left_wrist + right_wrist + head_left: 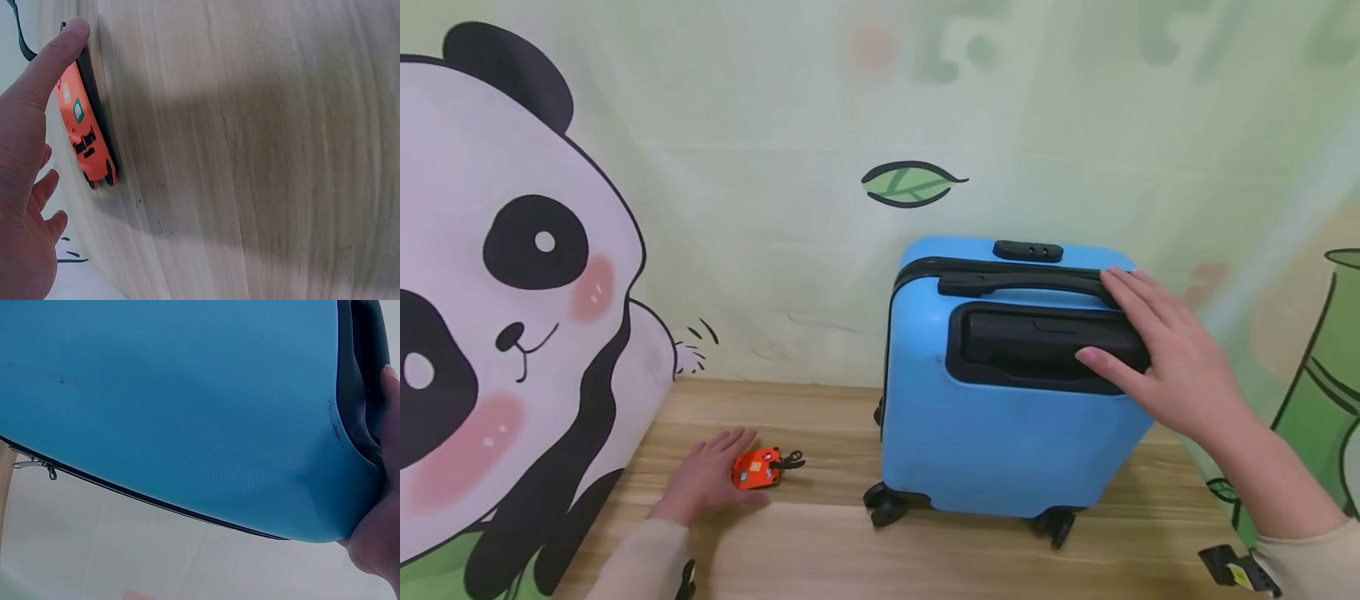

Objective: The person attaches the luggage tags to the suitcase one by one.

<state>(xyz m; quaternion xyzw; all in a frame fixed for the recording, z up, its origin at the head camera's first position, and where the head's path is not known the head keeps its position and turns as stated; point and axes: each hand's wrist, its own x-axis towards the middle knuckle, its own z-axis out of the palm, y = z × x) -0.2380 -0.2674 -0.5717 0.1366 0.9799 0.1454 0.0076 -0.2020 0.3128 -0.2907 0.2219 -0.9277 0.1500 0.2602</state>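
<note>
A blue suitcase (992,450) stands upright on its wheels, with a black carry handle (1030,283) and a recessed black pull-handle (1022,337) on its top. My right hand (1172,358) rests on the suitcase's top right corner, its fingers fairly straight and the thumb spread over the pull-handle recess. On the tabletop to the left lies an orange luggage tag (756,468) with a black strap (788,461). Beside it is my left hand (707,475), fingers and thumb spread around the tag. In the left wrist view the thumb reaches over the tag's (84,125) strap end; contact cannot be told.
The wooden table (805,550) runs beneath both things. Behind it hangs a pale green backdrop (775,208) with a large printed panda (512,350) at the left. A zipper pull (37,465) shows along the suitcase's side in the right wrist view.
</note>
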